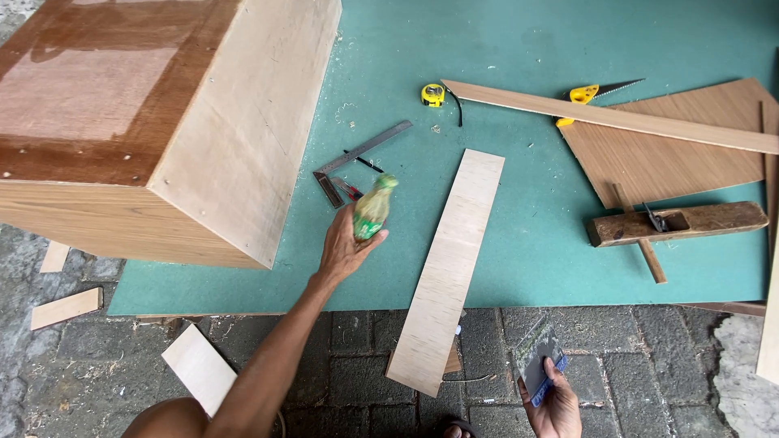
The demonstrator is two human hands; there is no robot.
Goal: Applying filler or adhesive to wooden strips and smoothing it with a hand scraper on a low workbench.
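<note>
Seen from above, a person's left hand [345, 247] reaches forward over the near edge of a green board [535, 40] lying on a paved floor, its fingers wrapped around a small green bottle [372, 209] that tilts away from the person. The right hand [556, 405], low over the paving stones [649, 365], pinches a small blue and grey scraper card [540, 357] between thumb and fingers. Between the two hands a long pale plywood strip [449, 268] lies with its far end on the green board and its near end hanging past the board's near edge onto the paving. Just beyond the bottle rests a metal try square [357, 158]. A large wooden cabinet [170, 122] fills the board's far left corner. Toward the right edge lie a wooden hand plane [677, 223], a brown plywood sheet [673, 146], a long thin batten [608, 116], a yellow-handled saw [596, 92] and a yellow tape measure [432, 95].
</note>
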